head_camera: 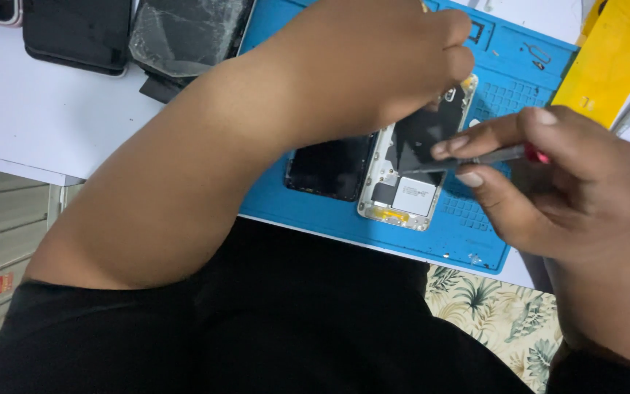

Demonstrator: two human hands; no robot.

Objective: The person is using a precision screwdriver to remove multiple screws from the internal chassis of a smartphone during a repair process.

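A matt blue rubbery work mat [475,233] with moulded ridges is laid on a smooth white worktop [52,124]. Bare silvery metal is shown inside the opened flat phone frame [410,193], beside a glossy black glass panel [329,168]. A slim grey metal tool [490,155] is seen.

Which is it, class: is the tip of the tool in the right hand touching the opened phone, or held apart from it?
Touching. The head view shows the tool in the right hand with its tip lying on the opened phone, no gap visible.
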